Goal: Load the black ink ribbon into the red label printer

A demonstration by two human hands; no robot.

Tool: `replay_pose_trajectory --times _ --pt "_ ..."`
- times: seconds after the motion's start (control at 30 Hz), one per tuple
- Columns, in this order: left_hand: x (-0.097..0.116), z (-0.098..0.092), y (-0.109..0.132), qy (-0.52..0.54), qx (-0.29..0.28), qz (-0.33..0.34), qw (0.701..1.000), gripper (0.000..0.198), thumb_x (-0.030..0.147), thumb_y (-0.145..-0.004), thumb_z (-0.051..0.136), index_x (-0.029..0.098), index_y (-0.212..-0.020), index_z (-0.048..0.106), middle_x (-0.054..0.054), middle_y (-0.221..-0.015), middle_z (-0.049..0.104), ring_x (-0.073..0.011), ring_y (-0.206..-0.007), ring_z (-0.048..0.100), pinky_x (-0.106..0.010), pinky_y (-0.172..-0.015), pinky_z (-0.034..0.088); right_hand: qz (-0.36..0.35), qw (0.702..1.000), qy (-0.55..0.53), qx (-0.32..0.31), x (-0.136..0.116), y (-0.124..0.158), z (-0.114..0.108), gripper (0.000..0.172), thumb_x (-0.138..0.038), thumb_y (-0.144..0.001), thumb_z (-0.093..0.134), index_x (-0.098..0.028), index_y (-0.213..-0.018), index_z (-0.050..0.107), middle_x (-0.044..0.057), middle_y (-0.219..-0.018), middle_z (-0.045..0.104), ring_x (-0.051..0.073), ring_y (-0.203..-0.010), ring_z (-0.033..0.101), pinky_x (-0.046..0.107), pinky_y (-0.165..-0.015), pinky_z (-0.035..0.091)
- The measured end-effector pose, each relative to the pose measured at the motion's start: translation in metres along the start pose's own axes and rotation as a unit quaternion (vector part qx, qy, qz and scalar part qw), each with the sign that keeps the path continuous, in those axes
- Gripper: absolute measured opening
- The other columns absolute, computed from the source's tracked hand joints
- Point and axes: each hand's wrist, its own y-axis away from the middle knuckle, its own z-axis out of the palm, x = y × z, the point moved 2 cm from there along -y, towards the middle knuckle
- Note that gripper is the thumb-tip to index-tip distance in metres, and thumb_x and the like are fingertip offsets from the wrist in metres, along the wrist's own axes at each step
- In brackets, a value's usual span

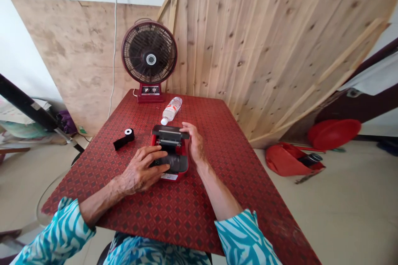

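Note:
A small red-and-black printer (174, 177) sits on the table with its cover raised, showing rollers and a dark inside. My left hand (143, 169) lies over its left side, fingers spread and reaching onto the dark inner part. At the far right corner, the fingers of my right hand (195, 144) hold the edge of the raised black cover (168, 132). Left of the printer lies a roll of black ribbon (129, 134) with a white core, its loose end trailing on the table. What is under my left fingertips is hidden.
A plastic bottle (172, 110) lies just behind the printer. At the table's far edge stands a dark red fan (151, 60). The table (214, 124) has a red patterned cover. Wooden boards (248, 41) lean behind it; a red bag (284, 159) sits on the floor at right.

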Motion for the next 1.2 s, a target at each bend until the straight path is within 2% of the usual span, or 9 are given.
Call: replay_pose_trajectory --times 0.2,0.27,0.33,0.4,0.5,0.63,0.77,1.0,1.2 --pt "-0.003 0.0 0.005 0.06 -0.007 -0.031 0.998 0.025 0.03 -0.087 0.057 0.025 -0.11 0.066 -0.011 -0.126 0.058 -0.0303 -0.128 0.041 -0.051 -0.1 0.04 0.038 0.998 -0.022 0.035 -0.003 0.033 -0.002 0.022 -0.039 -0.08 0.056 -0.026 -0.092 0.069 0.004 -0.123 0.057 0.022 -0.12 0.05 0.043 -0.106 0.036" --pt "-0.009 -0.002 0.003 0.117 0.03 -0.103 0.987 0.029 0.035 -0.092 0.049 0.025 -0.114 0.065 -0.01 -0.131 0.054 -0.0298 -0.129 0.041 -0.052 -0.103 0.038 0.046 0.998 -0.031 0.032 -0.002 0.034 -0.001 0.024 -0.037 -0.079 0.055 -0.026 -0.097 0.067 0.005 -0.124 0.057 0.022 -0.12 0.05 0.044 -0.106 0.036" --pt "-0.021 -0.001 0.001 0.173 0.086 -0.237 0.952 0.033 0.037 -0.094 0.044 0.025 -0.121 0.06 -0.009 -0.135 0.051 -0.0275 -0.128 0.043 -0.05 -0.104 0.038 0.05 0.997 -0.038 0.034 -0.002 0.033 0.0 0.025 -0.035 -0.079 0.055 -0.026 -0.099 0.066 0.005 -0.125 0.056 0.022 -0.12 0.049 0.044 -0.106 0.036" --pt "-0.036 0.007 0.0 0.232 0.113 -0.374 0.891 0.04 0.039 -0.092 0.046 0.025 -0.129 0.052 -0.01 -0.137 0.05 -0.0265 -0.128 0.045 -0.047 -0.104 0.039 0.051 0.997 -0.043 0.037 -0.002 0.033 0.0 0.025 -0.035 -0.079 0.055 -0.026 -0.1 0.065 0.005 -0.125 0.057 0.022 -0.121 0.049 0.044 -0.106 0.036" --pt "-0.053 0.024 0.001 0.327 0.097 -0.478 0.809 0.057 0.042 -0.086 0.054 0.02 -0.137 0.042 -0.013 -0.141 0.048 -0.0278 -0.13 0.044 -0.043 -0.104 0.041 0.06 0.996 -0.05 0.038 -0.002 0.034 0.0 0.026 -0.034 -0.078 0.055 -0.026 -0.101 0.065 0.005 -0.126 0.056 0.022 -0.121 0.049 0.044 -0.107 0.035" --pt "-0.06 0.038 0.001 0.407 0.103 -0.507 0.753 0.062 0.037 -0.08 0.059 0.017 -0.137 0.042 -0.014 -0.142 0.047 -0.0278 -0.131 0.044 -0.039 -0.106 0.039 0.066 0.996 -0.053 0.04 -0.003 0.035 0.0 0.026 -0.034 -0.079 0.055 -0.025 -0.1 0.065 0.006 -0.127 0.055 0.022 -0.122 0.048 0.044 -0.108 0.034" --pt "-0.058 0.039 -0.002 0.453 0.097 -0.516 0.721 0.066 0.032 -0.076 0.061 0.015 -0.136 0.041 -0.014 -0.138 0.051 -0.0292 -0.125 0.05 -0.042 -0.103 0.042 0.063 0.997 -0.031 0.035 -0.005 0.036 -0.001 0.027 -0.033 -0.08 0.053 -0.026 -0.104 0.063 0.005 -0.127 0.055 0.021 -0.122 0.048 0.044 -0.108 0.035" --pt "-0.059 0.035 -0.003 0.463 0.073 -0.488 0.736 0.064 0.029 -0.076 0.062 0.017 -0.136 0.042 -0.013 -0.137 0.052 -0.0298 -0.127 0.047 -0.044 -0.103 0.041 0.035 0.999 0.006 0.007 -0.008 0.037 -0.005 0.03 -0.029 -0.082 0.05 -0.028 -0.111 0.06 0.005 -0.128 0.053 0.022 -0.125 0.046 0.044 -0.108 0.036" --pt "-0.055 0.036 -0.003 0.494 0.085 -0.471 0.726 0.061 0.029 -0.078 0.063 0.02 -0.135 0.045 -0.011 -0.14 0.049 -0.031 -0.129 0.043 -0.048 -0.107 0.035 0.046 0.999 -0.004 0.007 0.0 0.04 -0.007 0.034 -0.032 -0.084 0.051 -0.027 -0.117 0.057 0.004 -0.129 0.054 0.021 -0.124 0.047 0.045 -0.108 0.036"
